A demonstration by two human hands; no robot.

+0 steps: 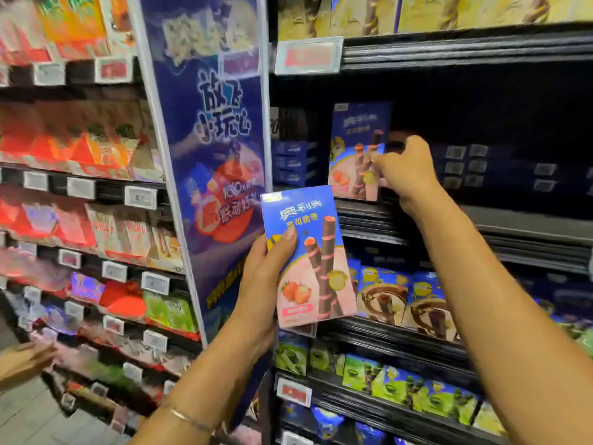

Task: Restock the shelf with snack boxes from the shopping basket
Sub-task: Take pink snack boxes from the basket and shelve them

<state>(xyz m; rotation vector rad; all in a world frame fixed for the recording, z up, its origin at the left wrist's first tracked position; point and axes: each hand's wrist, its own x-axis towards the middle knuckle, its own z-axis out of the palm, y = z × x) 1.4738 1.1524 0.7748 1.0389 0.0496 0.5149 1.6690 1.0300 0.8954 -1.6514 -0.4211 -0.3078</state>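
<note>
My left hand (263, 277) grips a blue and pink snack box (313, 255) with wafer rolls and strawberries printed on it, held upright in front of the shelves. A second box of the same kind (353, 149) stands upright on the dark middle shelf (481, 220). My right hand (406, 170) reaches up to that box, its fingers pinching the box's right edge. The shopping basket is out of view.
A tall blue banner (211, 139) divides the left shelves of red and green packs from the right bay. Dark blue boxes (295, 162) stand left of the shelved box. Below are rows of blue and green boxes (401, 300). Another person's hand (25, 361) shows at lower left.
</note>
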